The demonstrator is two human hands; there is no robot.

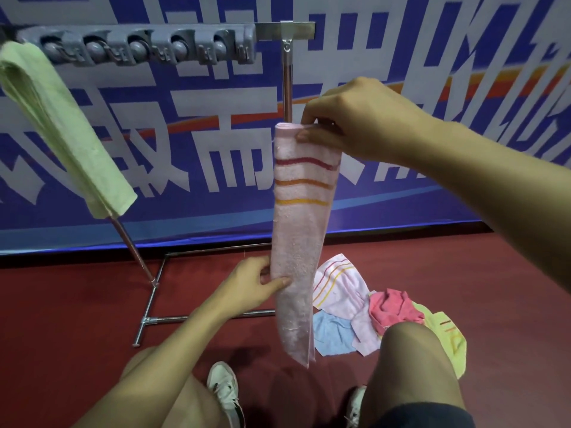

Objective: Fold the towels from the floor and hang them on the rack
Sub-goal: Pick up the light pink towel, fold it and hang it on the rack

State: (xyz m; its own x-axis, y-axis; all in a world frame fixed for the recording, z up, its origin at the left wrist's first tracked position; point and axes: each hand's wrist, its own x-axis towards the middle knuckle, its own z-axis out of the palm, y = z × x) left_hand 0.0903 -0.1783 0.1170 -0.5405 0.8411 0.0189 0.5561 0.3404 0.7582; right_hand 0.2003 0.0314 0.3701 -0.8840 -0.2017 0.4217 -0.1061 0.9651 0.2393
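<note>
A pale pink towel (298,242) with red, orange and yellow stripes hangs lengthwise, folded into a narrow strip, in front of the rack. My right hand (355,122) pinches its top edge. My left hand (253,282) grips its left side lower down, thumb on the front. The rack's grey holder bar (148,46) with several roller clips runs across the top. A folded green towel (58,128) hangs from the bar's left end.
Several loose towels lie heaped on the red floor: a striped white one (340,288), a pink one (392,307), a blue one (332,332) and a yellow one (451,338). The rack's metal post (287,81) and floor frame (151,304) stand before a blue banner. My shoes and knees are at the bottom.
</note>
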